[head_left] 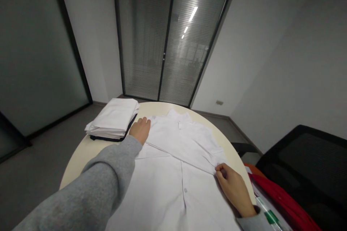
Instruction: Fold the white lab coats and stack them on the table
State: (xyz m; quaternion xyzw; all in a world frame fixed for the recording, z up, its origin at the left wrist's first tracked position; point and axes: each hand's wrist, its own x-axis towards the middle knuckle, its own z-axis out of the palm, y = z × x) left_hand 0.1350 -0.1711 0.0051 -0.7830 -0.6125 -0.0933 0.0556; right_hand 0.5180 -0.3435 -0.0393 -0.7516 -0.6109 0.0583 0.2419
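Head view shows your grey sleeves [100, 180] nearest, reaching over a round cream table [78, 160]. Before you lies a white shirt [154, 184], front up on the tabletop, its lower part towards you and its collar near the far rim. Buttons run down its middle, and a fold of cloth slants across the chest.

Your right hand [234, 189] pinches the white cloth between thumb and bent fingers at the shirt's right side, where the slanting fold ends. Near your right elbow side, a red item [284, 202] and clear packaging with a green patch [271, 217] sit beside the table, by a black mesh chair [311, 158].

Your left hand [140, 130] touches the shirt's upper left edge, fingers pointing away; you cannot tell whether they grip. Just beyond it, to the left, a stack of folded white cloth [115, 113] rests on something black [108, 139]. Farther off stand glass panels with blinds [146, 43] and pale walls [252, 43].
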